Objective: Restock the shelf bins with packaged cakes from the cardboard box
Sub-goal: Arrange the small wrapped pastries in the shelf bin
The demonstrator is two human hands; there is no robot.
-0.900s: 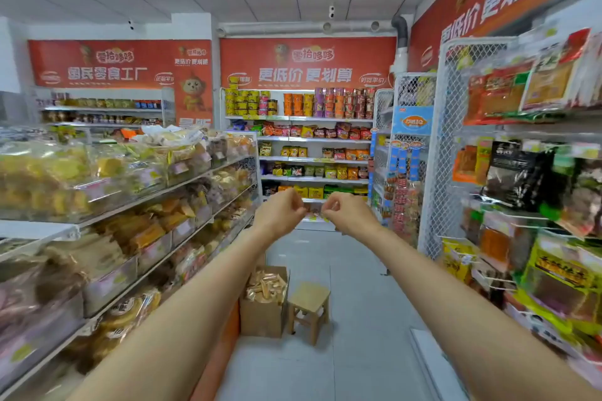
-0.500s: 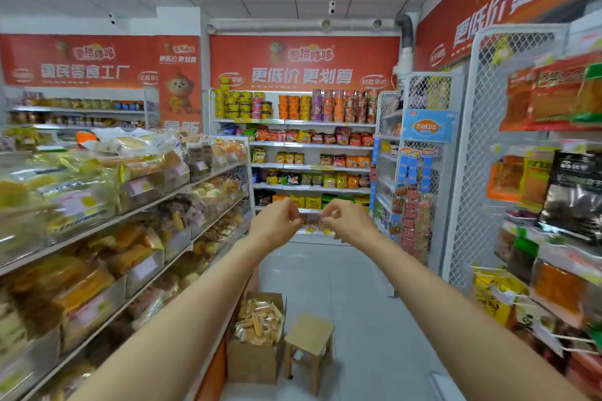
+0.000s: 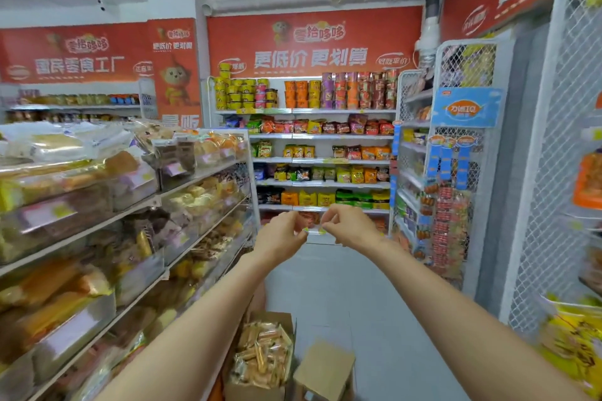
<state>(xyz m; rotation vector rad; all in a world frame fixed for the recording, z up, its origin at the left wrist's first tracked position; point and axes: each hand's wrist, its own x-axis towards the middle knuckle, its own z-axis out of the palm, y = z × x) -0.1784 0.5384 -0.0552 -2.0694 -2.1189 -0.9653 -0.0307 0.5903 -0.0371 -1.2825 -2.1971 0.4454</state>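
Observation:
An open cardboard box (image 3: 235,388) stands on the floor at the foot of the left shelving, full of small packaged cakes (image 3: 262,356) in clear wrappers. Clear shelf bins (image 3: 136,187) with wrapped cakes and breads run along the left shelves in several tiers. Both my arms are stretched forward at chest height, well above and beyond the box. My left hand (image 3: 281,236) and my right hand (image 3: 347,226) nearly meet, fingertips pinched toward each other. I see nothing held in either hand.
A small wooden stool (image 3: 325,368) stands just right of the box. White wire racks (image 3: 462,172) hung with snack packs line the right side. A shelf unit of noodle cups and snack bags (image 3: 322,146) closes the aisle's far end. Grey floor (image 3: 351,296) runs between.
The view has advanced down the aisle and tipped down; the box and stool now sit nearer the bottom edge. My hands stay raised and close together.

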